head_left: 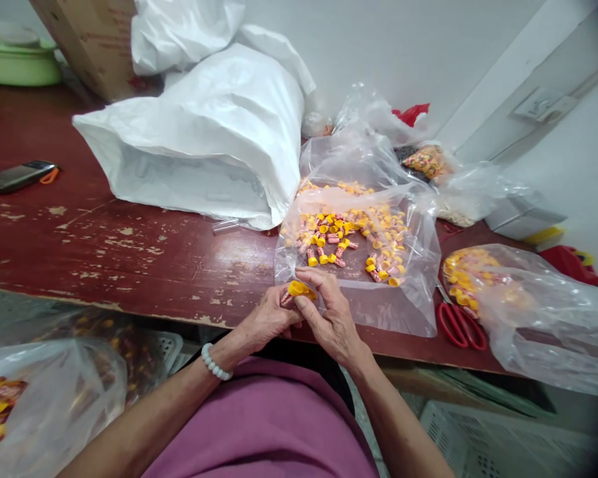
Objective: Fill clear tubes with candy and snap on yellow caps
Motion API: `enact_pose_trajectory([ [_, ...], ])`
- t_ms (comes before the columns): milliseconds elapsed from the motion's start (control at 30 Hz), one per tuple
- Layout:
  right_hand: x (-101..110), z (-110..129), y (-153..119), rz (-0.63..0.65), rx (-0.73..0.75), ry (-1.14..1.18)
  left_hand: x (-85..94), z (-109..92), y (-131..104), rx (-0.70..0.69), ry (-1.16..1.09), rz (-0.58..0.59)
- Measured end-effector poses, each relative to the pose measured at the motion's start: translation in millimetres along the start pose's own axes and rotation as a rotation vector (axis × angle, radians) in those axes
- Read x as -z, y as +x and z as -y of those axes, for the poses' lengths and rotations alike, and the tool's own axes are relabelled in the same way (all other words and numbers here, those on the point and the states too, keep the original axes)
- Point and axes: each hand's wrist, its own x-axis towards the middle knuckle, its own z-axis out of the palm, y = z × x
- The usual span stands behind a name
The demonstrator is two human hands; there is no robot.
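Note:
Close to my body, at the table's front edge, my left hand (pixel 268 317) is closed around a small patterned red-and-white piece with a yellow cap (pixel 297 289). My right hand (pixel 330 313) meets it there, thumb and fingers pressed on the yellow cap. Just beyond them lies a clear plastic bag (pixel 418 305), its mouth toward me, with many of the same yellow-capped pieces (pixel 331 238) spilling inside it. Left of that bag a large white sack (pixel 239 113) lies with its mouth gaping and clear plastic pieces inside.
Red-handled scissors (pixel 461 325) lie beside another bag of capped pieces (pixel 471 275) on the right. A phone-like device (pixel 17 176) rests on the worn red table (pixel 144 252). Below the table at left is an open plastic bag (pixel 74 378) of similar pieces; a white crate (pixel 508 438) stands lower right.

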Motion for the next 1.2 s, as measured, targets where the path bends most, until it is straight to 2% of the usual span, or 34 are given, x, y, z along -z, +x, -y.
enact_pose_trajectory([
  [167, 4, -4, -2, 0.034, 0.096, -0.171, 0.0, -5, -2, -0.001, -0.114, 0.058],
  [300, -7, -8, -6, 0.117, 0.204, -0.397, -0.9, -2, 0, 0.017, -0.103, 0.049],
  [400, -18, -8, -7, 0.074, 0.209, -0.461, 0.4, 6, 3, 0.005, -0.09, 0.015],
  [567, -23, -7, -3, 0.06, 0.26, -0.46, 2.2, 14, 4, 0.026, -0.129, -0.038],
  [667, -22, -10, -4, 0.055, 0.28, -0.399, 0.3, 11, 1, 0.041, -0.202, -0.007],
  [800, -21, -16, -11, 0.03, 0.228, -0.326, -3.8, 1, -3, 0.119, -0.288, 0.052],
  [933, -20, -12, -14, -0.006, 0.263, -0.35, -5.6, -1, -4, 0.159, -0.304, 0.023],
  [1067, -19, -7, -13, 0.038, 0.236, -0.388, -8.2, 0, -5, 0.127, -0.283, -0.046],
  [1200, -20, -8, -11, 0.105, 0.181, -0.293, -8.2, -2, -5, 0.126, -0.335, -0.044],
])
